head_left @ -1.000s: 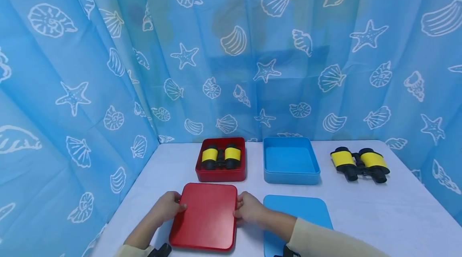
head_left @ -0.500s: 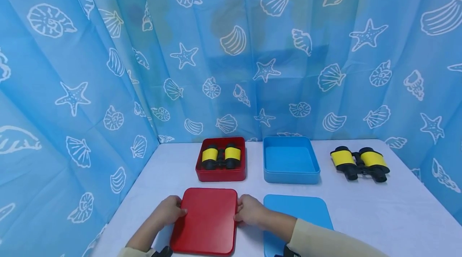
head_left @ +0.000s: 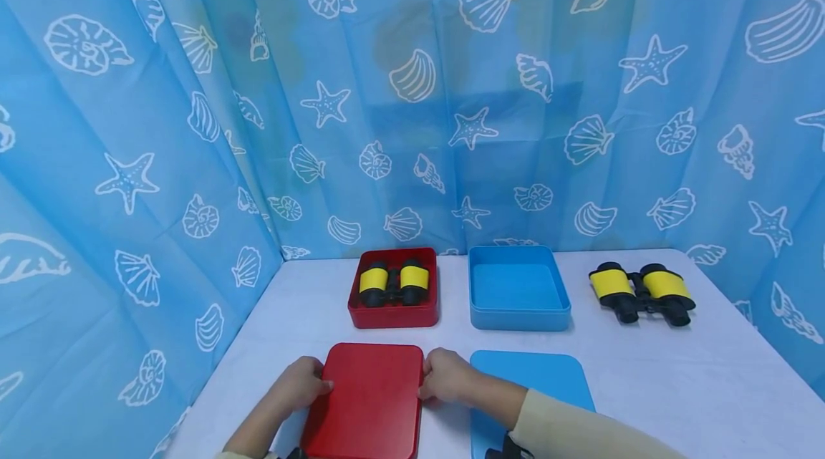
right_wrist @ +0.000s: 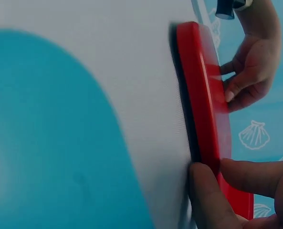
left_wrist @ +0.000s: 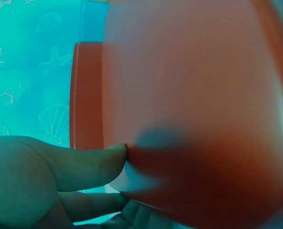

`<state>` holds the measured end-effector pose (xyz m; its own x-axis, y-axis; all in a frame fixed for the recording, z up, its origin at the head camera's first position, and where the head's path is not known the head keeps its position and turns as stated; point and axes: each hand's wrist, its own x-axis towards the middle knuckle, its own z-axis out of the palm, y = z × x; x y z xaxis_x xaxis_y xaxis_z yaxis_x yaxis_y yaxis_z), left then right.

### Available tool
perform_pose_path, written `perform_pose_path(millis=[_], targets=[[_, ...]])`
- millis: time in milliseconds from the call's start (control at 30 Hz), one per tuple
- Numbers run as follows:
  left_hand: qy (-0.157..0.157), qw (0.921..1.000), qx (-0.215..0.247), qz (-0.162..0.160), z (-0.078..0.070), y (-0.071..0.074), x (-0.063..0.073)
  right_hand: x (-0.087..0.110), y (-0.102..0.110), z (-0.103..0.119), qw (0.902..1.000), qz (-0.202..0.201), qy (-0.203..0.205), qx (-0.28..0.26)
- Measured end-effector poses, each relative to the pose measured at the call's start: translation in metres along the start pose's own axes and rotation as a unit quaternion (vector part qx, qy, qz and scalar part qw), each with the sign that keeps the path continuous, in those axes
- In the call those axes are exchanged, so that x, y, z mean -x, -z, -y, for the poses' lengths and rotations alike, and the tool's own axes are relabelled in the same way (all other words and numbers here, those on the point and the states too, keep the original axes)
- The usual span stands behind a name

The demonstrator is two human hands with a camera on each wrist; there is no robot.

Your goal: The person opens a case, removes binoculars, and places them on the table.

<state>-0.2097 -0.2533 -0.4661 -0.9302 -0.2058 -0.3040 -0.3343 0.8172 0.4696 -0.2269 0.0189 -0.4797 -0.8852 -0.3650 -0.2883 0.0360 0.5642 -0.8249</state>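
Observation:
A square red lid (head_left: 367, 402) lies flat near the front of the white table, between the two hands. My left hand (head_left: 300, 384) grips its left edge, thumb on top and fingers lower down at the side, as the left wrist view also shows. At the opposite edge my right hand (head_left: 445, 377) pinches the lid's rim between thumb and finger. In the right wrist view the lid's red side (right_wrist: 203, 95) appears close above the white cloth. Behind it stands an open red box (head_left: 393, 318) containing black-and-yellow binoculars (head_left: 414, 277).
An open blue box (head_left: 520, 320) stands right of the red one. Its matching blue lid (head_left: 538, 377) lies in front, partly under the right forearm. Another pair of binoculars (head_left: 667, 284) rests at the back right. A blue shell-print curtain (head_left: 412, 122) surrounds the table.
The red lid has slid a little toward the person, with both hands keeping hold of its edges. The boxes, blue lid and binoculars stay in place.

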Motion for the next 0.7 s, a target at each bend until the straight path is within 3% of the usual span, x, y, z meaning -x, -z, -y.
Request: perform_pose_path(millis=[333,700], targets=[[-0.007,0.9999,0.003,-0.008,0.0012,0.0007,0.0027,-0.0003,0.0027,0.0059,0.9953,0.004,0.021,0.095],[-0.025,0.9996,0.001,-0.01,0.0011,0.0027,0.0,-0.0018,0.007,0.0084,0.9909,-0.002,0.009,0.134]])
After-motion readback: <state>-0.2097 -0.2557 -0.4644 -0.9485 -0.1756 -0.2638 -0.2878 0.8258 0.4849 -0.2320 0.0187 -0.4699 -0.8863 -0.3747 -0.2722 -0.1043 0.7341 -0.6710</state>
